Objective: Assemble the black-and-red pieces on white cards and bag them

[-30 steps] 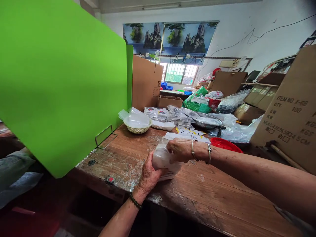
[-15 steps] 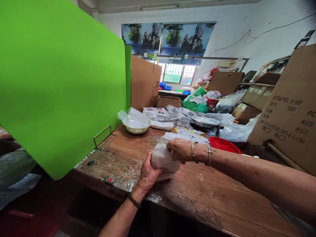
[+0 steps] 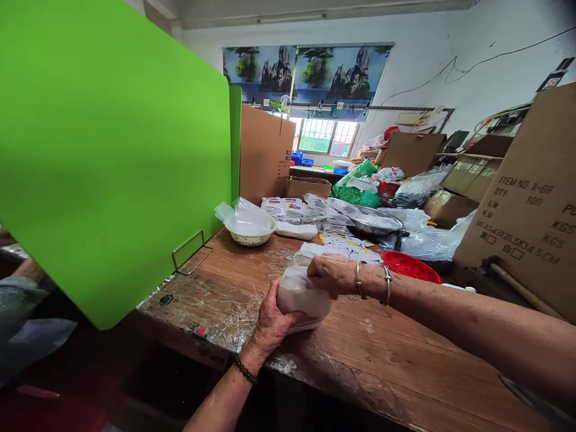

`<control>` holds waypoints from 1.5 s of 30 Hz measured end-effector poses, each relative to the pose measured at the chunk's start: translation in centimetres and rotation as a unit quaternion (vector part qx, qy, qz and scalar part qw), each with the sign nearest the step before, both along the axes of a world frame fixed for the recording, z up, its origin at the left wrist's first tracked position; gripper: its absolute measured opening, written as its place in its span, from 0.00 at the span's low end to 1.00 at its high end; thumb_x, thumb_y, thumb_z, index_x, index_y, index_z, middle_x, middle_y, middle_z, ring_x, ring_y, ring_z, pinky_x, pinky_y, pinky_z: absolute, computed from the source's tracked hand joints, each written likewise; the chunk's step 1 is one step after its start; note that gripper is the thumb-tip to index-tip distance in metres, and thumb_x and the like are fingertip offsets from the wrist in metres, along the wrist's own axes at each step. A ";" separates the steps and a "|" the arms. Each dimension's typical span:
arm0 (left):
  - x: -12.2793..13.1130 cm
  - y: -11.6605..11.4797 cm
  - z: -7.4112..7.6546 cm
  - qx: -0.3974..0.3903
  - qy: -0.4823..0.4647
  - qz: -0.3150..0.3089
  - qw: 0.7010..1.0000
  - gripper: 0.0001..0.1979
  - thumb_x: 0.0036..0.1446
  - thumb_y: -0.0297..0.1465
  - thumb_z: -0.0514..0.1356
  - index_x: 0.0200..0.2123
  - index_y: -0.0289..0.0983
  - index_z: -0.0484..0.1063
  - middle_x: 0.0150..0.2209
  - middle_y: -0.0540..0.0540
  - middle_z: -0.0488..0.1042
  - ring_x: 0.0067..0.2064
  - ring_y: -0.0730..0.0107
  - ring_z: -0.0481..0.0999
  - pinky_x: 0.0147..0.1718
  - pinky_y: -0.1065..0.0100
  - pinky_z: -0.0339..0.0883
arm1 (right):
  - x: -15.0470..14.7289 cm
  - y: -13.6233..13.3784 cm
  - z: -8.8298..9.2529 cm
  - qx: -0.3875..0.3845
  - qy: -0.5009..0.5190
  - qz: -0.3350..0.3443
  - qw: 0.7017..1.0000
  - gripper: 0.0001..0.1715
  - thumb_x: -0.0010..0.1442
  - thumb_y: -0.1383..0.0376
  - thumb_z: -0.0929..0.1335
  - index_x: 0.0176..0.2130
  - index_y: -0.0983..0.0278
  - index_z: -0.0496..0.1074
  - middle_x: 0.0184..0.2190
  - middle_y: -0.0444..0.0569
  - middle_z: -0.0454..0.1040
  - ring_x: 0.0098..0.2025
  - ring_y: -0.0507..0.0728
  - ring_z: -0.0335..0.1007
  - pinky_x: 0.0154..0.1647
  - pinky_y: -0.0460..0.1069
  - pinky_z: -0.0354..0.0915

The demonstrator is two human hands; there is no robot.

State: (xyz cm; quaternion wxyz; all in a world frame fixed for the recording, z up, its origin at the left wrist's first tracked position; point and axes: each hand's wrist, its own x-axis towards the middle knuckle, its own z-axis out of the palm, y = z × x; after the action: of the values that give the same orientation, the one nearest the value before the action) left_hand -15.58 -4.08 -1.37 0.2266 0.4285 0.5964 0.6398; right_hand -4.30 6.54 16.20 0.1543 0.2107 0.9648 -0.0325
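Observation:
A whitish translucent plastic bag (image 3: 302, 297) stands near the front edge of the wooden table (image 3: 382, 354). My left hand (image 3: 275, 315) is wrapped round its left side, with the thumb across the front. At the upper right of the bag is my right hand (image 3: 327, 273), its fingers curled at the bag's opening. Some of the right fingertips are hidden, and the contents of the bag cannot be made out.
A cream basket (image 3: 251, 239) with clear bags sits behind on the left, beside a green partition (image 3: 117, 156) and a wire stand (image 3: 191, 252). A red tray (image 3: 411, 267), a metal bowl (image 3: 375, 222) and a large carton (image 3: 531, 198) are to the right. Another person's arm (image 3: 27, 273) shows far left.
My right hand has shifted very slightly right at the bag's top, and the bag's mouth looks a little more spread. At the far left, another person's arm has come into view.

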 end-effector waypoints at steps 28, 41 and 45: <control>0.6 0.3 -0.5 0.021 -0.036 -0.022 0.999 0.38 0.42 0.33 0.71 0.58 0.42 0.62 0.49 0.47 0.76 0.48 0.60 0.75 0.47 0.62 0.69 | 0.9 0.4 0.3 -0.242 0.096 -0.033 0.965 0.15 0.62 0.60 0.65 0.30 0.67 0.74 0.24 0.44 0.72 0.27 0.49 0.64 0.29 0.43 0.58; 1.0 0.6 -0.4 0.032 -0.047 -0.026 0.998 0.38 0.43 0.31 0.70 0.58 0.43 0.62 0.49 0.49 0.76 0.49 0.60 0.75 0.49 0.63 0.69 | -0.2 0.1 -0.1 -0.055 -0.011 -0.090 0.994 0.10 0.48 0.67 0.74 0.33 0.65 0.73 0.22 0.45 0.75 0.27 0.54 0.72 0.23 0.44 0.57; 1.1 0.6 -0.4 0.032 -0.053 -0.028 0.998 0.38 0.44 0.31 0.69 0.58 0.43 0.60 0.49 0.47 0.76 0.48 0.59 0.75 0.48 0.62 0.69 | -0.6 -0.7 0.9 0.018 -0.036 -0.030 0.999 0.16 0.42 0.67 0.76 0.35 0.66 0.74 0.27 0.46 0.76 0.30 0.55 0.71 0.23 0.44 0.55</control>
State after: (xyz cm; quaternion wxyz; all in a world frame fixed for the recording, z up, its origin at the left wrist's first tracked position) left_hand -14.51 -3.53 -1.76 0.2622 0.4175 0.5504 0.6738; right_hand -4.86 5.85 17.13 0.1844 0.2428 0.9523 -0.0123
